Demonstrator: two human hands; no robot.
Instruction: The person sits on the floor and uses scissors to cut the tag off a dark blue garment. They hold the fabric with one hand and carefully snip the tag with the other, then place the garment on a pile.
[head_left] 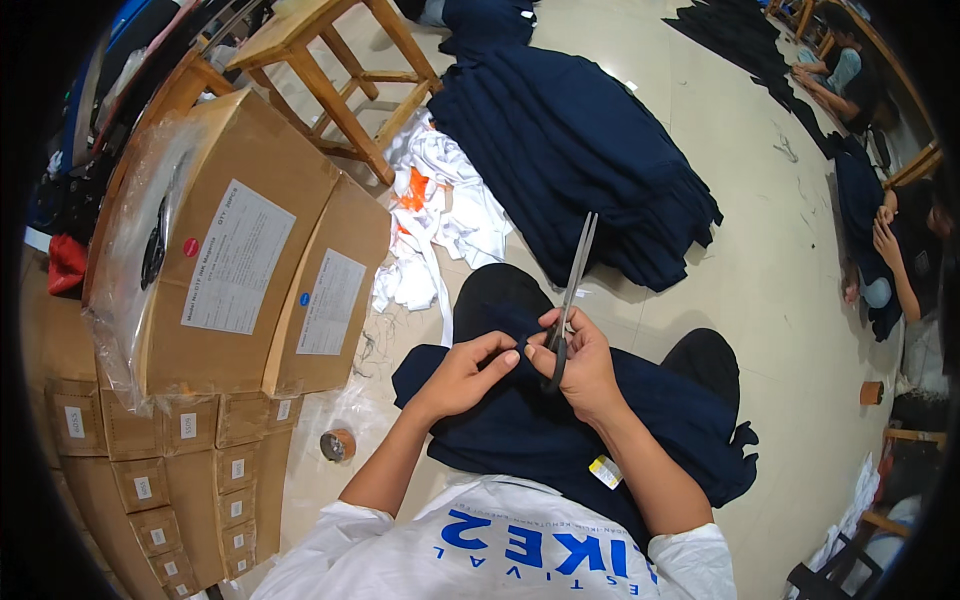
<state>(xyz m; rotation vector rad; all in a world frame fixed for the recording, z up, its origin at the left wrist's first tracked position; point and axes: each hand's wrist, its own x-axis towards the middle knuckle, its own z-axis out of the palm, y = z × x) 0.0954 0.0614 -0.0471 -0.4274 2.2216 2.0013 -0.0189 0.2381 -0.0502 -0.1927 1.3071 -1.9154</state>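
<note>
A dark navy garment (480, 425) lies spread across my lap, with a small yellow-and-white label (606, 471) near its right part. My left hand (470, 375) is closed, its thumb and forefinger pinching a bit of the navy cloth. Close beside it, my right hand (580, 365) holds a pair of scissors (577, 270) with black handles, the long blades together and pointing up and away from me. The right thumb and fingertips are near the same bit of cloth; whether they touch it I cannot tell.
Ahead of me lies a large stack of navy garments (580, 150) on the tiled floor. White cloth scraps (440, 220) sit beside a wooden stool (330, 70). Cardboard boxes (240, 290) stand at left, near a tape roll (338, 444). Other people (850, 80) sit along the right side.
</note>
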